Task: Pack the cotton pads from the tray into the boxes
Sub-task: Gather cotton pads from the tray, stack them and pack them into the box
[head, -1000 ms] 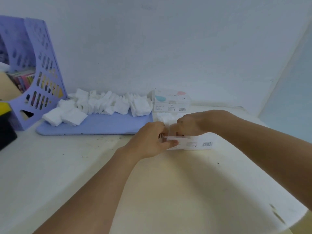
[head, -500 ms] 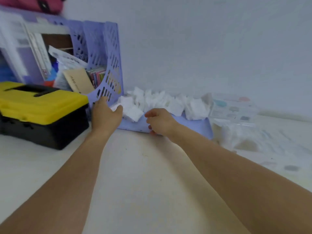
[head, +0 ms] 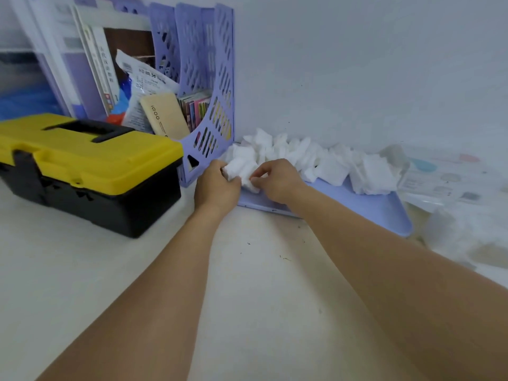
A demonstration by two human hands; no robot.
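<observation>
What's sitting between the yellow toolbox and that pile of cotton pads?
In the head view, the purple file rack, stuffed with books and papers, stands between the yellow toolbox and the cotton pads on the tray.

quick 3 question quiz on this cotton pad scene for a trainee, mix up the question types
1. True or false: both hands grip the same stack of cotton pads.
2. Which end of the tray are the hands at? A) the end by the file rack B) the end by the boxes
3. Fill in: left of the file rack sits a yellow and black ____.

Key: 1 true: left hand, right hand. 2 A. 3 toolbox.
</observation>
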